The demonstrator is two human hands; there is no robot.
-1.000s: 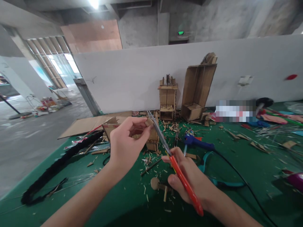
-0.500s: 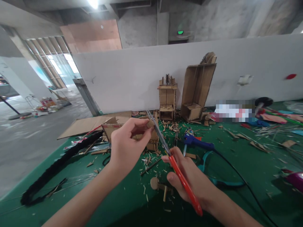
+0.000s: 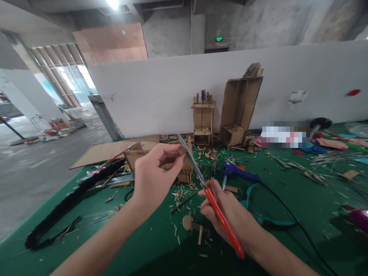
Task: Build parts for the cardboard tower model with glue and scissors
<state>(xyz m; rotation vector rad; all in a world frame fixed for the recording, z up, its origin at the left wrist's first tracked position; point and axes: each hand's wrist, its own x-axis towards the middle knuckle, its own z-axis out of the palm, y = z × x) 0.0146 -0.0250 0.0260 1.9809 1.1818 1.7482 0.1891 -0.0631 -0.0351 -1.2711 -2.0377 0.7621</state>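
Between thumb and fingers, my left hand (image 3: pixel 156 168) pinches a small piece of cardboard (image 3: pixel 181 150). My right hand (image 3: pixel 221 209) is closed around the red-handled scissors (image 3: pixel 221 220), whose metal blades point up and left. The blades lie against the right edge of the cardboard piece; whether they cut into it I cannot tell. Behind my left hand is a cardboard box structure (image 3: pixel 184 177), partly hidden by the hand. Below the hands, a small round cardboard piece with a stick (image 3: pixel 188 222) lies on the green table.
A blue glue gun (image 3: pixel 243 173) with a black cord lies right of the scissors, near teal scissor-like handles (image 3: pixel 248 195). Two cardboard models, a small one (image 3: pixel 202 119) and a tall one (image 3: pixel 240 107), stand by the white partition. A black fuzzy strip (image 3: pixel 77 199) lies left; scraps litter the table (image 3: pixel 129 253).
The scissors' handles have come closer together as my right fingers and thumb closed in. My left hand and the cardboard piece stay almost in place.
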